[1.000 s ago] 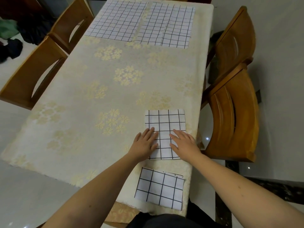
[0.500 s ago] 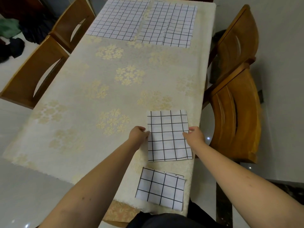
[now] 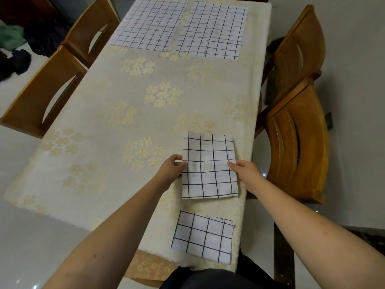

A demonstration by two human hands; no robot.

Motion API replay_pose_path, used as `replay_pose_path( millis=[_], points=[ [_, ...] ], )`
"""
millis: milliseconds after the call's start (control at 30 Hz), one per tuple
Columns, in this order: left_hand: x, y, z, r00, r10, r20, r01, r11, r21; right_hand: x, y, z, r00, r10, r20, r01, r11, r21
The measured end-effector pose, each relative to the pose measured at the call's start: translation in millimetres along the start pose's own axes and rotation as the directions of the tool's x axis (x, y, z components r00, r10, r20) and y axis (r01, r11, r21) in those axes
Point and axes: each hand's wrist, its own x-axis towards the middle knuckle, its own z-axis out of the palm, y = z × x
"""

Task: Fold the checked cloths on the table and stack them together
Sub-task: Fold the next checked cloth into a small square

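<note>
head: folded cloth lengthwise away; hands gripping

a cream tablecloth with pale gold flower clusters covers the table. two wooden chairs stand along its right edge, two more along its left. dark clothing lies on the floor beyond the far left corner.

2 folded checked cloths near; 2 flat cloths far.
</note>
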Motion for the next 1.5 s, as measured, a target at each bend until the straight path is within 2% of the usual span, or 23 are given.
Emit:
replay_pose_path(
  millis=[200,400,467,567,700,800,900,967,1100,1167,1267,1333,1500],
  points=[
    [-10.2,9.0,-8.7,0.998,0.051,-0.045,-0.056,0.991,-0.119,-7.5,-8.2,-0.4,1.000,-0.027,-0.016,0.030,0.987,0.157],
    [-17.4,9.5,-13.8,0.990,0.134,-0.046,-0.139,0.980,-0.139,-16.5,-9.2,-4.7,0.985,-0.173,-0.008,0.172,0.971,0.163],
    [-20.8,11.7,-17.9,0.980,0.197,-0.031,-0.198,0.979,-0.044,-21.8,-11.2,-6.8,0.975,-0.223,0.011,0.220,0.968,0.123],
    [-26.4,22.6,-22.7,0.956,0.292,0.008,-0.288,0.939,0.187,-28.5,-18.1,-10.4,0.950,-0.311,0.009,0.311,0.950,0.012],
    [-26.5,42.9,-25.3,0.865,0.495,-0.075,-0.376,0.742,0.556,-31.4,-30.1,-8.6,0.885,-0.457,-0.088,0.442,0.884,-0.149],
    [-23.7,49.9,-24.2,0.769,0.628,-0.114,-0.430,0.642,0.635,-34.2,-35.6,-3.0,0.825,-0.538,-0.173,0.494,0.835,-0.244],
    [-23.8,44.7,-22.1,0.703,0.693,-0.159,-0.483,0.630,0.608,-37.3,-31.9,-0.7,0.784,-0.591,-0.191,0.507,0.787,-0.351],
    [-24.3,29.4,-20.9,0.725,0.674,-0.143,-0.479,0.642,0.599,-37.5,-18.7,0.3,0.789,-0.597,-0.147,0.482,0.749,-0.455],
    [-32.2,-18.5,-8.8,0.886,0.464,0.017,-0.372,0.688,0.622,-44.0,22.7,7.6,0.881,-0.464,-0.091,0.315,0.720,-0.618],
    [-35.9,-36.1,-1.9,0.929,0.369,0.013,-0.300,0.735,0.608,-47.7,38.7,12.3,0.898,-0.422,-0.121,0.263,0.738,-0.622],
    [-35.3,-46.3,1.9,0.942,0.336,-0.021,-0.260,0.764,0.590,-45.8,48.6,15.8,0.893,-0.423,-0.153,0.258,0.760,-0.597],
    [-32.5,-45.6,2.1,0.937,0.346,-0.040,-0.263,0.778,0.570,-43.2,48.5,17.4,0.884,-0.458,-0.097,0.315,0.735,-0.601],
    [-19.8,-41.9,3.9,0.932,0.337,-0.135,-0.222,0.823,0.522,-41.0,39.5,25.5,0.859,-0.498,0.118,0.415,0.543,-0.731]
  ],
)
